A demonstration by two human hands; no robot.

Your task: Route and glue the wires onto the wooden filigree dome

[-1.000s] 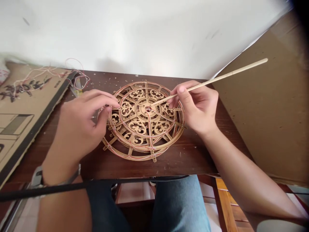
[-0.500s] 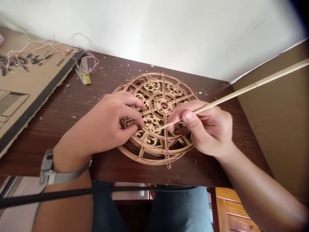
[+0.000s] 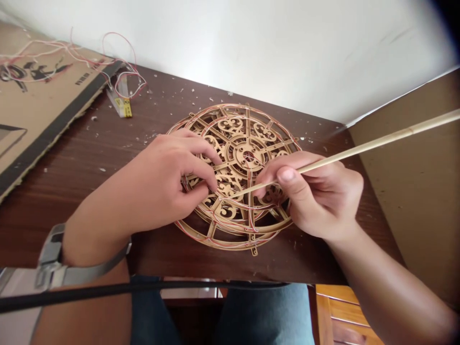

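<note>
A round laser-cut wooden fretwork disc (image 3: pixel 244 143), threaded with thin red wire, lies flat on a dark wooden table (image 3: pixel 89 158). My left hand (image 3: pixel 158 182) rests on the disc's left half, fingers curled and pinching at the wire near a spoke. My right hand (image 3: pixel 319 194) is closed on a long thin wooden stick (image 3: pixel 377 141). The stick's tip touches the disc just below its hub, close to my left fingertips. A metal watch band (image 3: pixel 64 268) sits on my left wrist.
A flattened cardboard box (image 3: pixel 39 96) lies at the far left with loose red and white wires (image 3: pixel 118 72) and a small yellow-labelled part (image 3: pixel 122 106) beside it. A brown board (image 3: pixel 420 191) leans at the right. Wood chips dot the table. A white wall stands behind.
My left hand moved from the disc's left rim onto its left half. The stick's tip shifted from the hub to a point just below it. The view dropped closer.
</note>
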